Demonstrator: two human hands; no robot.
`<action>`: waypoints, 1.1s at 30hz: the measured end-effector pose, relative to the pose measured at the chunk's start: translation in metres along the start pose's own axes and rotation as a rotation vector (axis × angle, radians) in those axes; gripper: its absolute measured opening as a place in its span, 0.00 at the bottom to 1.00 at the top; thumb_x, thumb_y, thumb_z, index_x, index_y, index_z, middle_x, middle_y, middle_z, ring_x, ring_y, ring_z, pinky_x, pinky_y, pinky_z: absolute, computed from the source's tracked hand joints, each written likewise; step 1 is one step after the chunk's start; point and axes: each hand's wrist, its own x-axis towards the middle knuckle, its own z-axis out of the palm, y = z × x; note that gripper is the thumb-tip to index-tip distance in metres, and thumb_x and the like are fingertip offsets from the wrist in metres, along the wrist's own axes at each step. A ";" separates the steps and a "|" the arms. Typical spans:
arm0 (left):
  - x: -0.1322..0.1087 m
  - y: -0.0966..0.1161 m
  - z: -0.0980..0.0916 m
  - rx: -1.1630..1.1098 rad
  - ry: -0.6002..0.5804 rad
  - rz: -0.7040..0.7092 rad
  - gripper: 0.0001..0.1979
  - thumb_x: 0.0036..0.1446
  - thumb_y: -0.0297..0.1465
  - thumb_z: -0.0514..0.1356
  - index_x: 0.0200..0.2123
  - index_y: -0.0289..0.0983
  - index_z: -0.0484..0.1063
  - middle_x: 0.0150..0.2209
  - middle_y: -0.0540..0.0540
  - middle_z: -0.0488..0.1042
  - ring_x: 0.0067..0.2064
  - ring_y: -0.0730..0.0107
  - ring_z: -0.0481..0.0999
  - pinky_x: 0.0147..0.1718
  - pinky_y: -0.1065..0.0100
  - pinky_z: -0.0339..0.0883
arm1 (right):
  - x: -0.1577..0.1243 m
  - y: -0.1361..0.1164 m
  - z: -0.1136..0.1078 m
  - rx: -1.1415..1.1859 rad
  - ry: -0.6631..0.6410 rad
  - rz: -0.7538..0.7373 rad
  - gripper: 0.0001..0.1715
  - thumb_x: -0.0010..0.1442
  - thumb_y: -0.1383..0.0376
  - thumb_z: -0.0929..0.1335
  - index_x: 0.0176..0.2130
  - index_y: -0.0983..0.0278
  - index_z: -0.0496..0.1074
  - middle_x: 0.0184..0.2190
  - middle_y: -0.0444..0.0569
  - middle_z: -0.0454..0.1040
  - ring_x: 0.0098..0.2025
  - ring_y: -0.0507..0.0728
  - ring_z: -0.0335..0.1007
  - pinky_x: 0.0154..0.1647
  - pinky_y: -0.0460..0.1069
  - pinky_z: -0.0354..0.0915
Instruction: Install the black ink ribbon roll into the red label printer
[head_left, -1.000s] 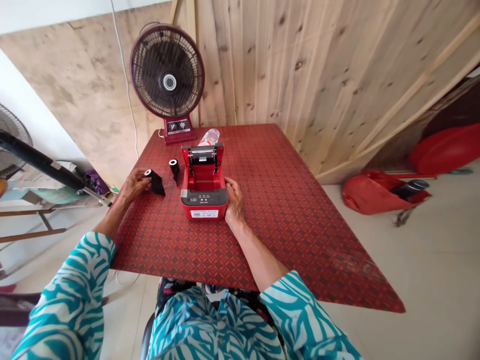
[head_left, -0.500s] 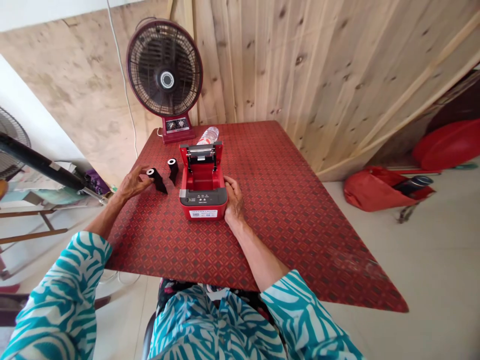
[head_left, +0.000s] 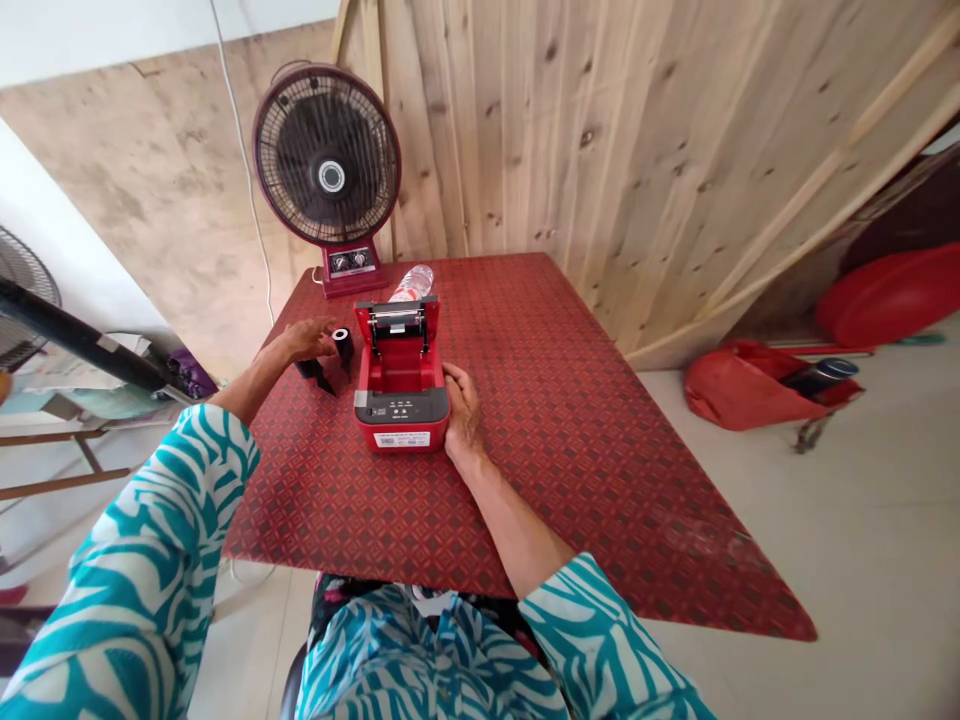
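Observation:
A small red and black label printer (head_left: 403,408) stands on the table with its lid raised and its red inner bay bare. My right hand (head_left: 461,408) grips the printer's right side, fingers bent along the wall. To the left of the printer stand two small black rolls with white cores. My left hand (head_left: 306,342) hovers with fingers stretched over the nearer black roll (head_left: 318,376), hiding its top. The fingertips reach toward the farther black roll (head_left: 343,346); whether they touch it I cannot tell.
Behind the printer lies a clear plastic bottle (head_left: 412,284) on the red patterned table (head_left: 600,480). A dark red fan (head_left: 330,175) stands at the back left. Beyond the table's right edge is a red bag (head_left: 735,390) holding a dark bottle (head_left: 821,375).
My left hand has left the nearer roll's side and moved right and up, over it toward the farther roll. My right hand stays on the printer. The view has tilted slightly.

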 end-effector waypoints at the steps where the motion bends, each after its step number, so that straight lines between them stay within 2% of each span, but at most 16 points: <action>1: 0.001 0.002 0.001 -0.008 -0.019 0.021 0.33 0.52 0.30 0.64 0.64 0.43 0.70 0.53 0.45 0.82 0.51 0.58 0.82 0.48 0.66 0.73 | 0.000 0.001 0.000 -0.006 -0.004 -0.003 0.20 0.60 0.52 0.65 0.46 0.57 0.78 0.45 0.48 0.80 0.52 0.60 0.73 0.52 0.56 0.69; 3: 0.002 0.007 0.004 -0.022 -0.027 0.062 0.31 0.53 0.28 0.61 0.62 0.43 0.72 0.53 0.47 0.81 0.50 0.61 0.82 0.47 0.68 0.72 | 0.001 0.002 0.000 -0.022 -0.011 -0.007 0.21 0.61 0.52 0.65 0.47 0.57 0.78 0.46 0.48 0.80 0.52 0.60 0.73 0.52 0.56 0.69; 6: 0.001 0.014 0.008 -0.031 0.022 0.107 0.26 0.54 0.26 0.59 0.56 0.42 0.75 0.51 0.46 0.82 0.49 0.60 0.82 0.48 0.66 0.72 | 0.002 0.003 -0.001 -0.051 -0.019 -0.011 0.21 0.61 0.52 0.64 0.47 0.57 0.78 0.47 0.48 0.80 0.53 0.60 0.73 0.53 0.56 0.69; 11: -0.007 0.012 0.005 -0.139 0.147 0.011 0.16 0.48 0.29 0.64 0.44 0.39 0.78 0.40 0.44 0.82 0.43 0.56 0.81 0.42 0.64 0.72 | 0.003 0.003 -0.002 -0.081 -0.023 -0.015 0.22 0.61 0.52 0.64 0.48 0.57 0.78 0.47 0.49 0.80 0.52 0.60 0.73 0.53 0.56 0.68; 15: -0.033 -0.003 -0.011 -0.360 0.261 -0.040 0.18 0.50 0.33 0.64 0.46 0.36 0.75 0.38 0.44 0.81 0.37 0.63 0.80 0.36 0.66 0.72 | 0.003 0.004 -0.001 -0.076 -0.025 -0.012 0.23 0.61 0.51 0.63 0.48 0.58 0.78 0.47 0.49 0.80 0.52 0.61 0.73 0.53 0.57 0.69; 19: -0.077 -0.001 -0.033 -0.737 0.270 0.082 0.23 0.49 0.43 0.68 0.44 0.35 0.75 0.37 0.43 0.81 0.36 0.65 0.79 0.35 0.67 0.73 | 0.003 0.004 0.001 -0.066 -0.033 -0.019 0.22 0.62 0.51 0.63 0.48 0.58 0.77 0.46 0.49 0.80 0.52 0.60 0.73 0.52 0.56 0.69; 22: -0.108 0.023 -0.046 -0.699 0.190 0.218 0.23 0.54 0.44 0.66 0.48 0.37 0.77 0.42 0.41 0.82 0.39 0.64 0.80 0.39 0.65 0.75 | 0.002 0.003 0.001 -0.056 -0.042 -0.031 0.22 0.62 0.52 0.63 0.48 0.57 0.77 0.46 0.49 0.80 0.52 0.61 0.73 0.52 0.56 0.69; 25: -0.126 0.058 -0.050 -0.462 0.141 0.384 0.21 0.58 0.41 0.63 0.52 0.39 0.78 0.47 0.42 0.81 0.41 0.65 0.81 0.42 0.64 0.75 | 0.003 0.003 0.001 -0.034 -0.031 -0.028 0.21 0.61 0.52 0.64 0.47 0.57 0.78 0.46 0.49 0.80 0.52 0.61 0.73 0.53 0.57 0.69; 28: -0.127 0.092 -0.047 -0.346 0.151 0.447 0.23 0.58 0.36 0.65 0.57 0.40 0.73 0.46 0.45 0.81 0.41 0.67 0.80 0.43 0.65 0.75 | 0.004 0.004 0.001 -0.024 -0.027 -0.025 0.21 0.60 0.53 0.64 0.46 0.57 0.78 0.47 0.49 0.80 0.52 0.61 0.73 0.54 0.57 0.68; 31: -0.118 0.115 -0.040 -0.325 0.168 0.447 0.20 0.56 0.34 0.67 0.52 0.37 0.75 0.42 0.46 0.82 0.40 0.67 0.80 0.42 0.67 0.74 | 0.005 0.006 0.001 -0.031 -0.038 -0.041 0.20 0.60 0.53 0.64 0.46 0.57 0.78 0.47 0.48 0.80 0.52 0.60 0.72 0.55 0.58 0.68; 33: -0.110 0.122 -0.036 -0.325 0.145 0.438 0.17 0.57 0.36 0.68 0.49 0.37 0.77 0.41 0.46 0.82 0.41 0.67 0.81 0.43 0.67 0.74 | 0.006 0.007 0.002 -0.036 -0.042 -0.051 0.20 0.61 0.53 0.64 0.47 0.57 0.78 0.46 0.48 0.80 0.52 0.60 0.72 0.55 0.58 0.68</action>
